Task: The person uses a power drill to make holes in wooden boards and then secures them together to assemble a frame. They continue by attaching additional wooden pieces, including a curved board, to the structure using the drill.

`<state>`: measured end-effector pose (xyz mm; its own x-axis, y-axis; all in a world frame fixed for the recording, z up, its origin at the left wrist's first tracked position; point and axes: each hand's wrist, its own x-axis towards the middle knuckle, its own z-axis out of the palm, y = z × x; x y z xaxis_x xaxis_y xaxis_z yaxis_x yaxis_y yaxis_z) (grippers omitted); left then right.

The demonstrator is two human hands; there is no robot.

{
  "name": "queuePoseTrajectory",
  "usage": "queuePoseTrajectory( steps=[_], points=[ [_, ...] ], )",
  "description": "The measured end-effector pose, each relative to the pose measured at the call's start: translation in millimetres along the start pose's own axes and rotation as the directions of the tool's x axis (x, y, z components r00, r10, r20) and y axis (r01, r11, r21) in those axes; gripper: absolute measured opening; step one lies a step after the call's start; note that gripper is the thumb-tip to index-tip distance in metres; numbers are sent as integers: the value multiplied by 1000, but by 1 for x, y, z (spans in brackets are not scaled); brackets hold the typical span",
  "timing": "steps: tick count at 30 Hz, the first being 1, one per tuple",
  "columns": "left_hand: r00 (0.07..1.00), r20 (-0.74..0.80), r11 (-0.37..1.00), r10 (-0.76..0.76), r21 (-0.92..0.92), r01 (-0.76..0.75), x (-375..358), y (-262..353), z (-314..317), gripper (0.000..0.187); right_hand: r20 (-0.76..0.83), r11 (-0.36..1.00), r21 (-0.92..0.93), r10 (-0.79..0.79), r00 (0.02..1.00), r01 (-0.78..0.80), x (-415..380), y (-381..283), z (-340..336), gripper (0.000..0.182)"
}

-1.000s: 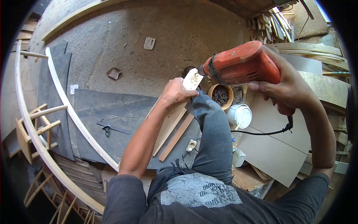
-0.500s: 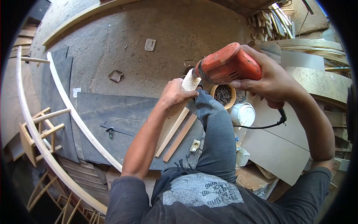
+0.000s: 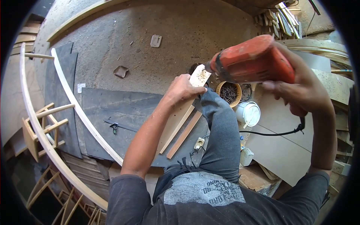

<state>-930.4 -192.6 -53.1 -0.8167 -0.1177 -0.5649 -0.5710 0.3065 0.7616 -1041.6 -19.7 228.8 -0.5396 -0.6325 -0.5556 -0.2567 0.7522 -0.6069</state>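
Observation:
My left hand (image 3: 180,91) is closed around a pale wooden board (image 3: 198,78), its far end sticking out past my fingers with shavings scattered on top. The board slants back toward my lap, partly hidden by my forearm. In my right hand (image 3: 300,84) is a red power drill (image 3: 249,62), gripped by its handle and slightly blurred. Its chuck points left, just right of the board's far end. Beside my thigh stands a round tub of screws or nails (image 3: 229,93). A darker wood strip (image 3: 183,135) lies next to the board.
A white lidded bucket (image 3: 248,113) stands right of my knee, and the drill's black cord (image 3: 270,133) runs past it. On the left is a curved wooden frame (image 3: 63,80) with rungs. A power socket (image 3: 199,143) lies near my lap. Wood offcuts (image 3: 287,20) are piled at upper right.
The drill has moved up and right, off the board's end, and shavings now show where its chuck was. My left hand still holds the board.

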Motion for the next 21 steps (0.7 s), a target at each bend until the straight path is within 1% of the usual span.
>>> queuePoseTrajectory(
  steps=[1, 2, 4, 5, 6, 7, 8, 9, 10, 12, 13, 14, 16, 18, 20, 21],
  points=[
    [1000, 17, 1000, -8, 8, 8, 2, -3, 0, 60, -47, 1000, 5, -3, 999, 3, -7, -1, -1, 84],
    [1000, 5, 1000, -13, 5, 13, 6, -10, 2, 60, -97, 1000, 8, -13, 995, 13, -14, -2, -4, 83],
    [1000, -1, 1000, 8, 28, -8, 15, -24, 9, 77, -233, 1000, 12, -8, 972, 11, -41, 5, -22, 80],
    [1000, -15, 1000, 2, 20, -2, 18, -23, 7, 77, -376, 991, 77, -76, 924, 113, -52, 19, -25, 77],
    [1000, 23, 1000, 12, 11, -12, 19, -22, 8, 80, -509, 968, 132, -118, 852, 213, -62, 33, -25, 74],
    [998, 56, 1000, 24, 2, -24, 22, -21, 6, 83, -580, 958, 133, -134, 803, 256, -61, 45, -24, 70],
    [995, 89, 999, 38, -7, -38, 25, -23, 3, 87, -569, 957, 129, -144, 809, 261, -56, 55, -24, 70],
    [986, 145, 996, 79, 26, -84, 29, -28, -1, 96, -551, 974, 135, -78, 831, 182, -48, 64, -24, 66],
    [988, 132, 997, 76, 15, -79, 33, -31, -9, 96, -531, 985, 138, -13, 847, 101, -34, 72, -20, 63],
    [956, 293, 994, 5, -105, 27, 40, -40, -21, 100, -575, 961, 255, 64, 816, 105, 21, 105, 14, 54],
    [932, 360, 963, 48, -263, 52, 43, -50, -28, 97, -561, 953, 280, 65, 825, 115, 52, 131, 31, 55],
    [954, 300, 958, -28, -263, 111, 49, -59, -36, 91, -545, 945, 304, 67, 836, 122, 82, 157, 47, 56],
    [992, 111, 885, -67, -453, 110, 69, -105, -39, 84, -505, 952, 270, 12, 863, 145, 134, 196, 78, 59],
    [987, -122, 983, -102, -162, 82, 91, -163, -37, 74, -430, 960, 267, 43, 902, 81, 169, 217, 106, 67],
    [976, -151, 983, -154, 77, 167, 120, -245, -5, 70, -389, 942, 215, -158, 908, 257, 199, 246, 137, 69],
    [976, -143, 982, -166, 71, 178, 131, -277, 18, 70, -382, 966, 162, -128, 915, 202, 209, 241, 154, 67]
  ],
)
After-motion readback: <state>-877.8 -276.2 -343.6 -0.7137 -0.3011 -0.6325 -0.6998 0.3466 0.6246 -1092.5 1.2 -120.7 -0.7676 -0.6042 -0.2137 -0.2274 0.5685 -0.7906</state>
